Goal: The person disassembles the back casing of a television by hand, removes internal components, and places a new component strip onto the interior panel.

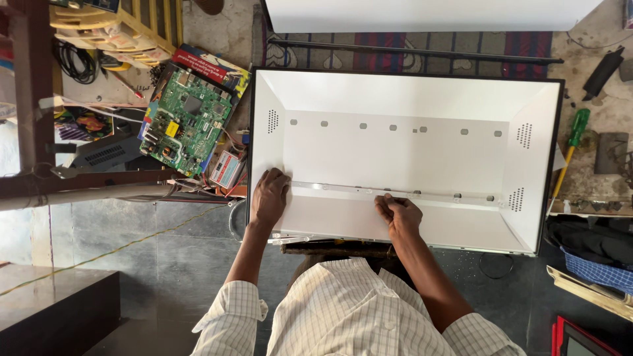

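Note:
A large white television back panel [402, 148] with sloped inner walls lies open in front of me. A thin light strip [435, 195] runs across its floor, left to right. My left hand [269, 196] rests flat on the panel's floor at the strip's left end, fingers together. Near the strip's middle, my right hand [397, 213] presses down on it with fingers curled. Small grey pads dot a row higher up on the panel floor.
A green circuit board [186, 118] lies left of the panel on printed paper. A green-handled screwdriver [573, 142] lies right of the panel. A wooden rack [112, 29] stands far left. A white sheet [428, 13] lies beyond the panel. Dark bags [590, 247] sit at right.

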